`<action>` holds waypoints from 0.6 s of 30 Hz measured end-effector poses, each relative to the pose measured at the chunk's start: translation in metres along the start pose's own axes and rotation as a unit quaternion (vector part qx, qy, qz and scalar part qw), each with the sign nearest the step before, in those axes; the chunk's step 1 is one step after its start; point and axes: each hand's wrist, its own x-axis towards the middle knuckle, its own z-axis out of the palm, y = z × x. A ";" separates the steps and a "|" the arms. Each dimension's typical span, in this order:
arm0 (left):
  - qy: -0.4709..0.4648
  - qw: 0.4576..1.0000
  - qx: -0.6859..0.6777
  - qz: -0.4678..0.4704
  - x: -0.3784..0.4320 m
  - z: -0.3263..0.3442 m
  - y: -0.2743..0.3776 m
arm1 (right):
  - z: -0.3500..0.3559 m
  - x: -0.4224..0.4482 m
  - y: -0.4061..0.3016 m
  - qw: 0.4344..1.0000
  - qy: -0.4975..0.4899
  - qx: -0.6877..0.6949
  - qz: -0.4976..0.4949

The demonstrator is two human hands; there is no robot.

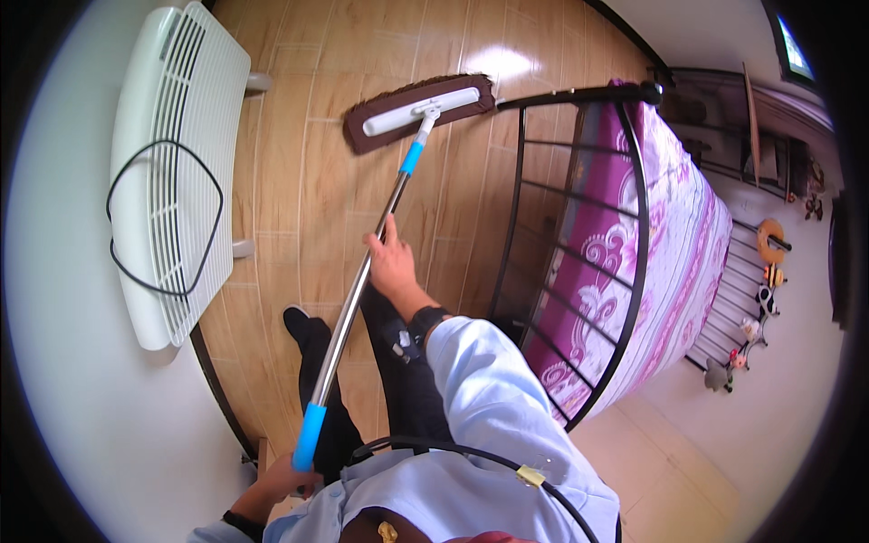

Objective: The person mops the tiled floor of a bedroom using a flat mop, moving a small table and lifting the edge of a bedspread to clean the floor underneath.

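A flat mop with a brown fringed pad (461,107) lies on the wood-look floor (339,197) ahead of me. Its white plate (394,121) joins a steel pole (349,309) with blue sleeves. My right hand (394,265) is around the middle of the pole, its index finger stretched along the metal. Lower down, my left hand (282,478) grips the blue handle end (309,434) close to my waist. The pad's right end is near the black metal bed frame (577,95); whether they touch I cannot tell.
On the left wall hangs a white slatted heater (204,136) with a looped black cable (220,197). To the right stands a bed with a purple floral cover (665,271). Several plush toys (766,298) line its far rail. A black cable (468,448) crosses my shirt.
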 end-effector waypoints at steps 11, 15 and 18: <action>0.241 0.936 0.226 -0.124 -0.074 -0.023 -0.250 | 0.072 -0.230 -0.105 0.977 -0.092 0.173 0.082; 0.214 0.952 0.184 -0.119 -0.034 -0.015 -0.210 | 0.073 -0.207 -0.060 0.991 -0.072 0.105 0.036; 0.200 0.970 0.115 -0.075 0.034 -0.009 -0.169 | 0.085 -0.155 0.008 1.000 -0.007 0.016 0.004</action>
